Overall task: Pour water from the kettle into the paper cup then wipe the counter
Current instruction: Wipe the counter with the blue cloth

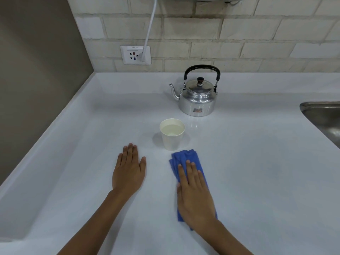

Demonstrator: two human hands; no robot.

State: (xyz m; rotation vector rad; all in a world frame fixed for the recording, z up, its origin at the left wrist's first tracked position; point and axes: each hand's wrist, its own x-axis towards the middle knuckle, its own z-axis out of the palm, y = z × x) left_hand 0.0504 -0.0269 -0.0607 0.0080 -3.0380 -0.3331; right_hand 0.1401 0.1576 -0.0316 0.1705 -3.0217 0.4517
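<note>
A silver metal kettle (197, 97) with a black handle stands upright at the back of the white counter (257, 162), spout pointing left. In front of it a white paper cup (172, 134) stands upright with water in it. A folded blue cloth (185, 160) lies just in front of the cup, nearly touching its base. My right hand (195, 197) lies flat on the cloth and presses it against the counter. Left of the cloth, my left hand (128, 172) rests palm down on the bare counter, holding nothing.
A steel sink (323, 116) is set into the counter at the right edge. On the tiled back wall a socket (135, 55) has a white cable plugged in. A brown side wall bounds the counter on the left.
</note>
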